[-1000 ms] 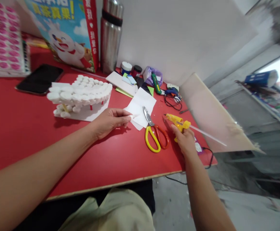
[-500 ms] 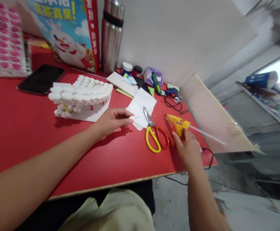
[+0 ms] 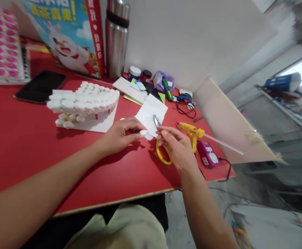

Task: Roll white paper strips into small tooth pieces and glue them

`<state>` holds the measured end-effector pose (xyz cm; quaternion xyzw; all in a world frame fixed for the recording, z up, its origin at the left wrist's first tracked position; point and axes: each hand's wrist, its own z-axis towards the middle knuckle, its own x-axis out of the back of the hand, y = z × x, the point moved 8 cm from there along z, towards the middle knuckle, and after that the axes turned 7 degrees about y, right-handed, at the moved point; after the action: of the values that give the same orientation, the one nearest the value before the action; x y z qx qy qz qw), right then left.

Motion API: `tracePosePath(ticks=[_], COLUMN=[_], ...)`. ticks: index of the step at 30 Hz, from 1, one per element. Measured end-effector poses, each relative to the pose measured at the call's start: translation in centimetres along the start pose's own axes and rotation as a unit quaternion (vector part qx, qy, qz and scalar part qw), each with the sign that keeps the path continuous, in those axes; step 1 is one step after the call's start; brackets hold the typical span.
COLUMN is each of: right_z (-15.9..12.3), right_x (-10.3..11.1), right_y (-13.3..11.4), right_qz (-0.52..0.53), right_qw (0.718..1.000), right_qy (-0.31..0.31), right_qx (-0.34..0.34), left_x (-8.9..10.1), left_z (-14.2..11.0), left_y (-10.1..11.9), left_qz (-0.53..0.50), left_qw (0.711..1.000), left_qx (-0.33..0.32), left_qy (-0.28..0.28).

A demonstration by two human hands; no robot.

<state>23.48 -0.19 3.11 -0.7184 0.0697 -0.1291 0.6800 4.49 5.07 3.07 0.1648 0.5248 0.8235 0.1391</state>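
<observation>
My left hand pinches a small white disc between thumb and fingertips. Close to it, my right hand has its thumb and fingers together over the scissors; whatever may be in that pinch is too small to make out. The scissors lie partly hidden beneath it, a yellow handle and the blades showing. A yellow glue gun with a clear glue stick rests just right of my right hand. White paper lies behind the hands. To the left stands a model of white rounded pieces on a white base.
A purple power socket box sits near the right edge, its cable hanging off. Along the back are a steel flask, a printed bag, paint jars and a green cutter. A phone lies at left.
My right hand has let go of the glue gun and moved left, over the scissors, towards the white disc in my left hand. The purple socket box has come into full view.
</observation>
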Motion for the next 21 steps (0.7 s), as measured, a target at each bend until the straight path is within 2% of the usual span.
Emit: tracePosePath(ticks=[3, 6, 14, 21], right_z=[0.7, 0.5, 0.3, 0.4], right_x=[-2.3, -3.1, -3.1, -2.9], right_y=[1.0, 1.0, 1.1, 1.7], right_qz=[0.067, 0.076, 0.003, -0.021], right_qw=[0.996, 0.995, 0.999, 0.999], right_qy=[-0.041, -0.047, -0.042, -0.027], right_qx=[-0.032, -0.037, 0.0, -0.001], left_x=[-0.1, 0.1, -0.1, -0.3], left_z=[0.0, 0.1, -0.1, 0.0], left_y=[0.3, 0.2, -0.3, -0.6], left_qz=[0.013, 0.023, 0.041, 0.037], left_qw=[1.0, 1.0, 0.999, 0.999], left_qx=[-0.018, -0.02, -0.005, 0.031], left_qy=[-0.006, -0.003, -0.017, -0.019])
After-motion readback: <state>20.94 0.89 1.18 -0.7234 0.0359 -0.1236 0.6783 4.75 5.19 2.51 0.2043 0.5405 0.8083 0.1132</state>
